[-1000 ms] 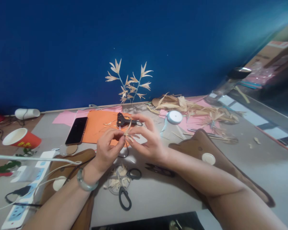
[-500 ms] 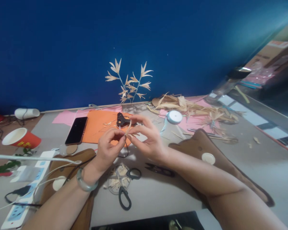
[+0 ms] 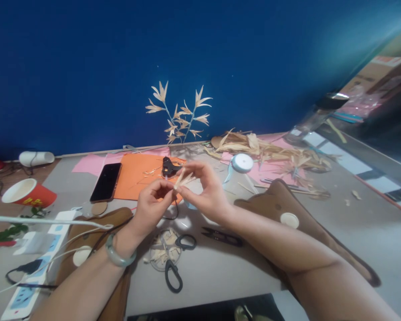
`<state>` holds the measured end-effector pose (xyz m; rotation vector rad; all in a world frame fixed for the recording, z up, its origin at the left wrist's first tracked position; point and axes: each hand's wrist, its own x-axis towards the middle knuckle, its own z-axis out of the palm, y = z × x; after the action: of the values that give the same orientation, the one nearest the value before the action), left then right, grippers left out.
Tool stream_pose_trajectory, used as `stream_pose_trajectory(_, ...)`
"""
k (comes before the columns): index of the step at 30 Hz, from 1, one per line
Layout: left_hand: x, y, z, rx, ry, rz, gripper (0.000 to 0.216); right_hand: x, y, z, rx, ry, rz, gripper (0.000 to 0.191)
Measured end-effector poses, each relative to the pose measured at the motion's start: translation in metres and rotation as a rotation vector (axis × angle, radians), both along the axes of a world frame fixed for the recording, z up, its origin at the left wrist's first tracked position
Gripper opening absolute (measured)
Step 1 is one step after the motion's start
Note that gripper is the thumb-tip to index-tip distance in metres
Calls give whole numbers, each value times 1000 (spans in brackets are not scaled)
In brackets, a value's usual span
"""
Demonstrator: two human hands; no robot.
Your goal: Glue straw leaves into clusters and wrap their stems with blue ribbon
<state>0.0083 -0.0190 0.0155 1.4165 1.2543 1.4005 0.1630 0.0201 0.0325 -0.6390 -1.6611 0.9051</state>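
Observation:
A small pale flower of dried husk strips (image 3: 184, 179) sits between my hands, above the middle of the table. My left hand (image 3: 153, 204), with a jade bangle at the wrist, pinches its base between thumb and forefinger. My right hand (image 3: 207, 196) has its thumb at the same base and its bent fingers around the petals, partly hiding them. Just behind is a black glue gun (image 3: 169, 166) on orange paper (image 3: 133, 178). Below my hands, scissors (image 3: 173, 276) rest across a round clear dish (image 3: 158, 258) of husk pieces. Thread snips (image 3: 222, 236) lie under my right forearm.
A branch of husk flowers (image 3: 180, 116) stands against the blue wall. Ribbon on a spool (image 3: 242, 163) and a heap of dried husks (image 3: 263, 149) are at back right. Left are a phone (image 3: 106, 182), a red paper cup (image 3: 33, 192) and a power strip (image 3: 50, 263) with cables.
My right fingers have curled in closer around the husk flower, and its petals now point more upward and right. My left hand keeps its pinch nearly in place.

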Motion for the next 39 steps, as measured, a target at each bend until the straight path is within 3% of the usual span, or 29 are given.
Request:
stream_pose_trajectory(2, -1, 2, 1, -54, -73, -3, 21, 0, 2, -1, 1, 78, 14, 51)
stream_pose_trajectory(4, -3, 4, 2, -107, -129, -5, 24, 0, 4, -1, -13, 71, 37, 54)
stream_pose_trajectory(11, -4, 6, 2, -78, -167, -4, 24, -1, 5, -4, -107, -273, 62, 9)
stream_pose_trajectory(29, -8, 10, -3, -183, -302, -47, 21, -2, 11, -10, -379, -93, 244, 9)
stream_pose_trajectory(34, -6, 9, -1, -220, -360, -10, 23, -2, 11, -11, -345, -92, 235, 9)
stream_pose_trajectory(39, -5, 7, 3, -141, -278, -7, 21, -2, 10, -9, -353, -58, 229, 11)
